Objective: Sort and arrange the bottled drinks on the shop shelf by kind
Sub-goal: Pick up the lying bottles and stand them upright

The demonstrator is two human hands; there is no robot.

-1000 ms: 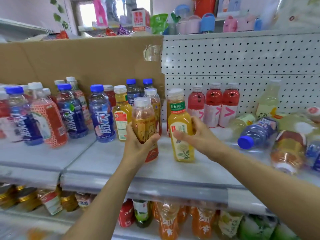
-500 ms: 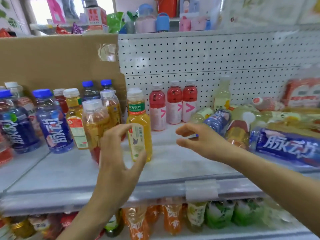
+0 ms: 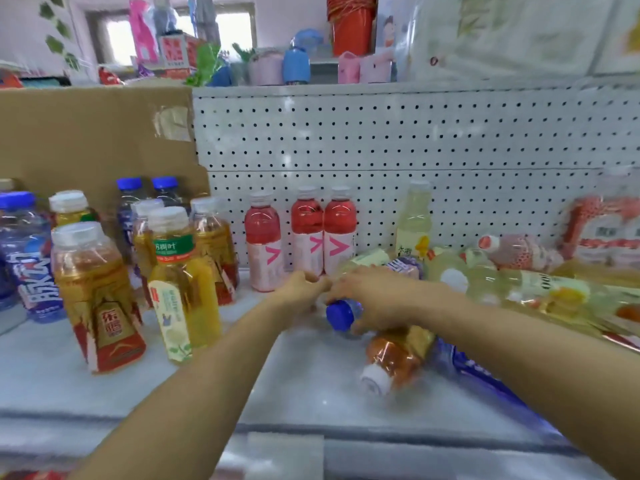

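The blue-capped bottle (image 3: pixel 341 315) lies on its side at mid-shelf, cap toward the viewer, its body largely covered by the right hand (image 3: pixel 375 299). Right hand: fingers curled over the bottle's neck and shoulder, thumb below, gripping it. Left hand (image 3: pixel 300 289): just beside the right, near the cap. Blur makes it impossible to tell whether its fingers are bent round anything. An amber bottle (image 3: pixel 393 355), white cap toward the viewer, lies just in front of the gripped bottle, beside a heap of fallen bottles (image 3: pixel 519 289) at right. Three pink bottles (image 3: pixel 306 233) stand upright behind the hands, against the pegboard (image 3: pixel 415 140). Tea bottles (image 3: pixel 176 282) stand at left on the shelf (image 3: pixel 294 382), before a cardboard sheet (image 3: pixel 86 133).
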